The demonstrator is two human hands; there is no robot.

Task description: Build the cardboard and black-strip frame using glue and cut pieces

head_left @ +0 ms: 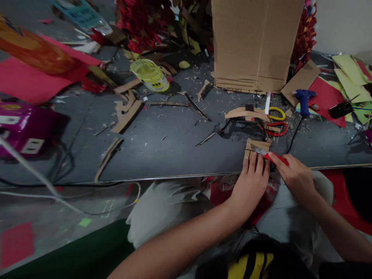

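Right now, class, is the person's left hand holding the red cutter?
No, the right hand grips the red cutter, while the left hand rests its fingers on the cardboard piece.

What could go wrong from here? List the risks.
The knife has its blade by the fingertips of the left hand; a slip might cut them.
The cardboard is small and near the table's edge, so it could shift.

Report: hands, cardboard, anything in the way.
Left hand pressing down cardboard piece. Right hand gripping red cutter, blade close to left fingers. Curved cardboard strip just beyond.
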